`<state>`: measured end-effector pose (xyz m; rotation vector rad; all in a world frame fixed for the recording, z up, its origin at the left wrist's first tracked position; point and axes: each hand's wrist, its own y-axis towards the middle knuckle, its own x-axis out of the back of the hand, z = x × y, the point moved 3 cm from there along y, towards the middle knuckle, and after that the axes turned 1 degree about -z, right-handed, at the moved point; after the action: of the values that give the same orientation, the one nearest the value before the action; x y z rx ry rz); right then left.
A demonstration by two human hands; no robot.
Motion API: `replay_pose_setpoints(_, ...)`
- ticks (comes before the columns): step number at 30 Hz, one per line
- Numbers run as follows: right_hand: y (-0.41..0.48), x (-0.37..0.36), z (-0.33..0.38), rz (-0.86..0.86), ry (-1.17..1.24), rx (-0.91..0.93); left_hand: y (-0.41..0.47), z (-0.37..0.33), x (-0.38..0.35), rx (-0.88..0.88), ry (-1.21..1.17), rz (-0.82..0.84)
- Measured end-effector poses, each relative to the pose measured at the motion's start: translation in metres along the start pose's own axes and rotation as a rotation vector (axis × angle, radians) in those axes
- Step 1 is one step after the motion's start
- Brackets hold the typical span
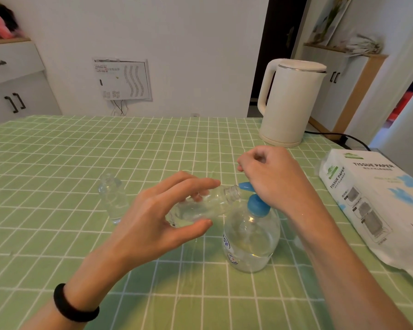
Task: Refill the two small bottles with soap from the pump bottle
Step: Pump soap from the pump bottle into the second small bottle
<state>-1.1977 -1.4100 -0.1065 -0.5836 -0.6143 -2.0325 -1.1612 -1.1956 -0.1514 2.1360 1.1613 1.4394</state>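
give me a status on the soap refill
Left hand holds small bottle tilted, mouth at blue spout. Right hand rests on top of pump bottle. Second bottle stands apart, left. Nothing in the way.

Readable text sits only on the tissue pack (377, 210): "TISSUE PAPER" in dark capitals on its top face, and "TISSUE PAPER" again along its left side face, beside a green logo. The smaller lines under both are too fine to read. The pump bottle (252, 236) has a blue-and-white label low on its left side, characters not legible. The tilted small bottle (200, 208) carries a tiny dark mark near its base, unreadable. The wall panel (123, 79) holds a printed sheet with rows of small print and a few red marks, none legible.
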Motion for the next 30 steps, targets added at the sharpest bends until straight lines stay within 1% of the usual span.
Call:
replay_pose_setpoints(7,0.0009,-0.0057,-0.0026,0.032,-0.014,-0.059,0.0005,0.0036,-0.0003,0.005,-0.005,-0.005)
replay_pose_setpoints(15,-0.0011,0.0006,0.0026,-0.016,-0.024,-0.006,0.0003,0.0029,0.0013,0.004,0.008,-0.009)
replay_pose_setpoints(19,-0.0015,-0.0020,0.0038,0.018,0.010,-0.004,0.0005,0.0027,0.0011,0.006,0.000,-0.006)
replay_pose_setpoints(24,0.0008,-0.0062,-0.0036,0.049,0.025,-0.052,0.0006,0.0036,0.0016,0.017,0.000,-0.010)
replay_pose_setpoints(30,0.0005,-0.0015,-0.0009,-0.008,0.019,-0.023,0.0000,0.0022,0.0008,0.012,0.008,0.004)
